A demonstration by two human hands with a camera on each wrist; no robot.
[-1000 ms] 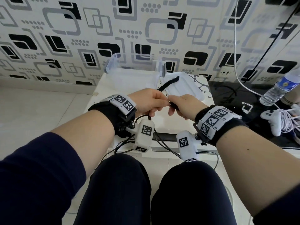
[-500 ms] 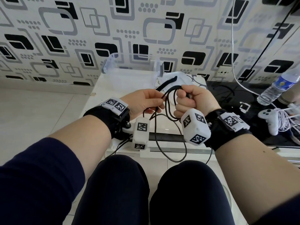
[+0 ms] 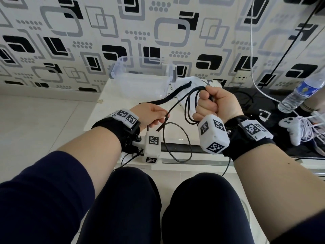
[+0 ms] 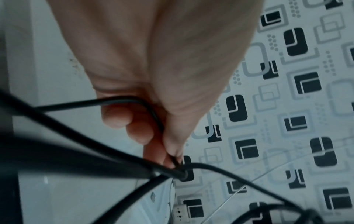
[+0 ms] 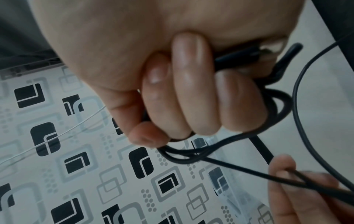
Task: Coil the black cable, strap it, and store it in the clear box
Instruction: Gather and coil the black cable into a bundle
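Observation:
My right hand (image 3: pixel 209 103) is raised in a fist and grips several loops of the thin black cable (image 3: pixel 191 147) over the white table. In the right wrist view its fingers (image 5: pixel 191 98) curl round the bundle, and one strand (image 5: pixel 239 167) runs out to the left hand (image 5: pixel 287 181). My left hand (image 3: pixel 162 117) sits lower left and pinches a single strand (image 4: pixel 95 101) between thumb and fingertips (image 4: pixel 172 153). A free loop hangs over the table's front edge. The flat black strap (image 3: pixel 173 94) lies on the table behind the hands. The clear box (image 3: pixel 140 74) stands open at the back.
The low white table (image 3: pixel 105 106) stands against a patterned wall. A white cloth (image 3: pixel 193 81) lies beside the box. To the right, a black glass surface (image 3: pixel 255 106) holds a water bottle (image 3: pixel 299 92), a white game controller (image 3: pixel 290 127) and white cords. My knees are below the front edge.
The hands were together a second ago. The right hand has since turned up into a fist holding cable loops, and the left hand has drawn apart to the lower left along a strand.

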